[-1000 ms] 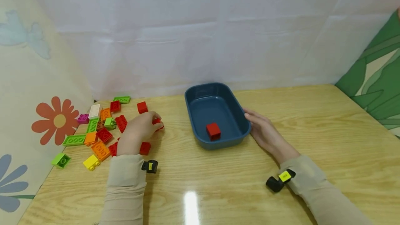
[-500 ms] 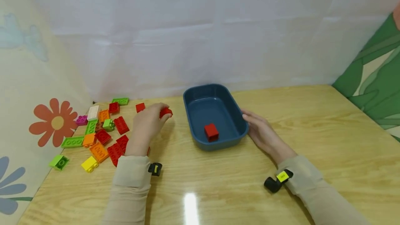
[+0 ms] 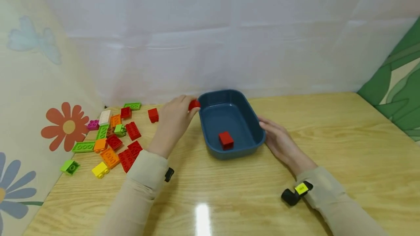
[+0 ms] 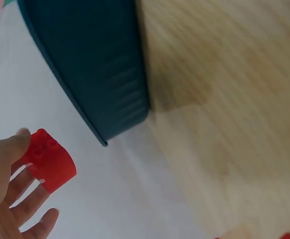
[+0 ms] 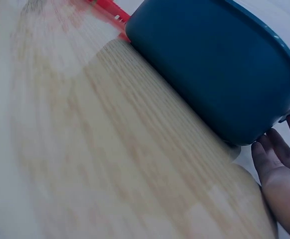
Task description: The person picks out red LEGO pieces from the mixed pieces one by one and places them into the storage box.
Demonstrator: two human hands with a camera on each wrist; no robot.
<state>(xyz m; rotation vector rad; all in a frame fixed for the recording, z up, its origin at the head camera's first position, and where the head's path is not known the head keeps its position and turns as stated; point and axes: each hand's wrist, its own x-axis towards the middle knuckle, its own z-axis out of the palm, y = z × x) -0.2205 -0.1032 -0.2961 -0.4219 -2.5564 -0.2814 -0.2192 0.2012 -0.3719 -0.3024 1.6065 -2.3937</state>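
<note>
My left hand [image 3: 174,121] pinches a red toy brick [image 3: 194,105] between thumb and fingers, beside the left rim of a blue bin [image 3: 234,154]. In the left wrist view this brick [image 4: 53,162] shows two studs and a curved face, raised off the table. Inside the bin, near its front, lies another red brick [image 3: 226,140]. On the bin's right side rests my right hand [image 3: 280,144], its fingers extended. The right wrist view has these fingertips [image 5: 260,152] against the bin's outer wall [image 5: 200,64].
Several red, orange, green and other coloured bricks [image 3: 110,157] lie scattered at the table's left. A single red brick [image 3: 153,115] sits nearer the bin. White cloth [image 3: 216,46] hangs behind the table, and a painted panel [image 3: 39,94] stands at the left.
My left hand has lifted a red brick off the table and carried it right, to the bin's left rim. The right hand has stayed at the bin's side.
</note>
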